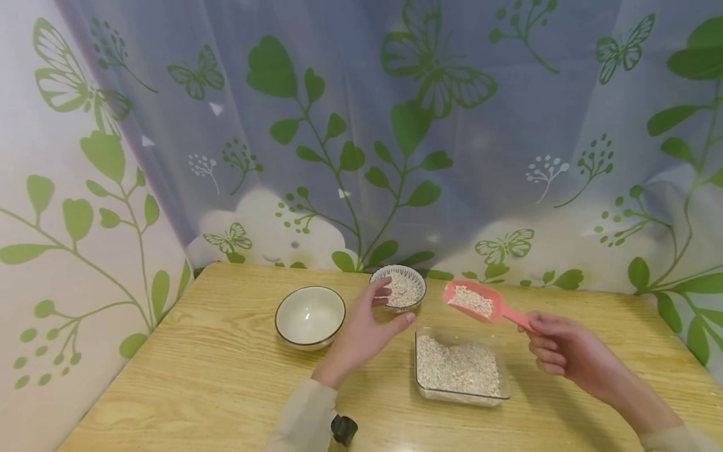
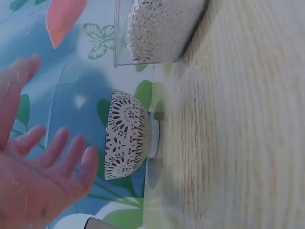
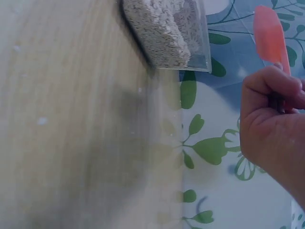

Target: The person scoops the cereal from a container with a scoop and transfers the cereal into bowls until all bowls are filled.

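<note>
My right hand [image 1: 559,345] grips the handle of a pink scoop [image 1: 497,306], held up to the right of the bowls with oat flakes [image 1: 473,301] in it. Below the scoop stands a clear rectangular container [image 1: 460,397] filled with oats, dipping at its far side. At the back, a patterned bowl [image 2: 127,136] on a white foot holds more oats. My left hand [image 1: 364,326] hovers beside this bowl, thumb and fingers spread and holding nothing. In the left wrist view, a gap shows between those fingers and the bowl's wall.
A cream bowl [image 1: 309,316] with a dark rim stands to the left with nothing in it. Everything rests on a wood-grain table [image 1: 186,376]. Behind it hangs a curtain [image 1: 350,157] printed with leaves and butterflies. Small flakes [image 3: 43,121] lie on the tabletop.
</note>
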Demonstrator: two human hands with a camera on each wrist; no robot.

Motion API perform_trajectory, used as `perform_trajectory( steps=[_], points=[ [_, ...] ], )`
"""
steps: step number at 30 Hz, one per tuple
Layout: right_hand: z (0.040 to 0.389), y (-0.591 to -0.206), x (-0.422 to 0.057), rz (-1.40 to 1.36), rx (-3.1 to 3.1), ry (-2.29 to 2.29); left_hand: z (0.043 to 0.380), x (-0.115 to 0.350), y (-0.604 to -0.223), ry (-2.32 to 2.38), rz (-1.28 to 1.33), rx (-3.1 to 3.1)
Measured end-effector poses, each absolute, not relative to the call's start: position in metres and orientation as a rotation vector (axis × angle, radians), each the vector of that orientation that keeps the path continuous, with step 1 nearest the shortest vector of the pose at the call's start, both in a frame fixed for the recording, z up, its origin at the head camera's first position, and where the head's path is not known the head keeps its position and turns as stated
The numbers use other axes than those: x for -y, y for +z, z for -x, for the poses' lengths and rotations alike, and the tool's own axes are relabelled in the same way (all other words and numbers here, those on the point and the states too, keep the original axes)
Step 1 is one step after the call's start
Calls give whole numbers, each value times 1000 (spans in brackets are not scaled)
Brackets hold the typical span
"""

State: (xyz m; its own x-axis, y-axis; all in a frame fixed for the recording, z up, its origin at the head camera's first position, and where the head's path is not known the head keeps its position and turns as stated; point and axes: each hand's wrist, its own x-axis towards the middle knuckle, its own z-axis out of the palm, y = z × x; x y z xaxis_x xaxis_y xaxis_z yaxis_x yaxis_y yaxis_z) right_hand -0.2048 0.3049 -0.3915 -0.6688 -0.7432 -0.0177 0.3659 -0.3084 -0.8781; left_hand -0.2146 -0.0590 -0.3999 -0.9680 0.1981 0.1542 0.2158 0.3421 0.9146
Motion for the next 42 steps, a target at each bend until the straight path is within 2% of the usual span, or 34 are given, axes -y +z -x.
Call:
perform_trajectory(
  steps=[3, 13, 26, 34, 42],
  points=[
    [209, -386, -301, 486, -1356, -2007, 220, 57, -398, -1637, 297, 2547],
    [226, -371, -283, 389, -1776, -1938, 254, 50, -412, -1448, 204, 2638],
    [245, -360, -248, 237, -2248, -1704, 273, 45, -434, -1338, 108, 2752],
    [257, -350, -221, 315, -2511, -1488, 277, 46, -436, -1361, 64, 2805],
    [265, -355, -192, 594, -2967, -992, 278, 42, -437, -1374, 52, 2838]
  ],
)
